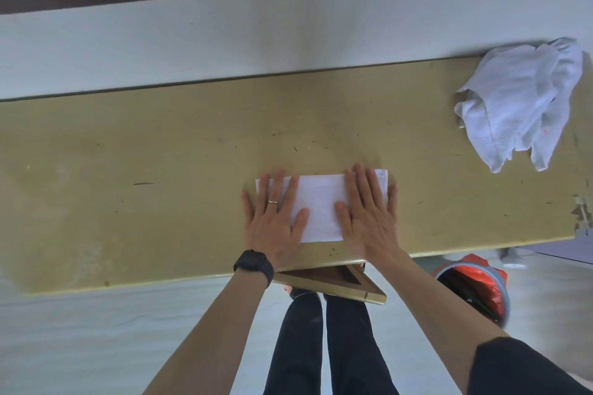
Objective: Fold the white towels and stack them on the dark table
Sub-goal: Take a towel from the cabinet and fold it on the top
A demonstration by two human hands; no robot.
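Table (128, 170) long, tan, scuffed; far edge ran along a pale wall, near edge just behind the wrists, right end chipped. Open tabletop ran wide to the left of the hands and up to the far edge. Folded white towel (321, 205) lay flat near the front edge, about mid-table. Crumpled white towels (519, 102) heaped at the far right corner, well apart from it. Left hand (274, 218), dark watch (254, 263) on its wrist, pressed palm-down on the towel's left end; right hand (369, 215) likewise on the right end. Fingers (361, 183) of both straight, slightly spread, gripping nothing. Bin (475, 292) with red liner stood on the floor by the table's right end
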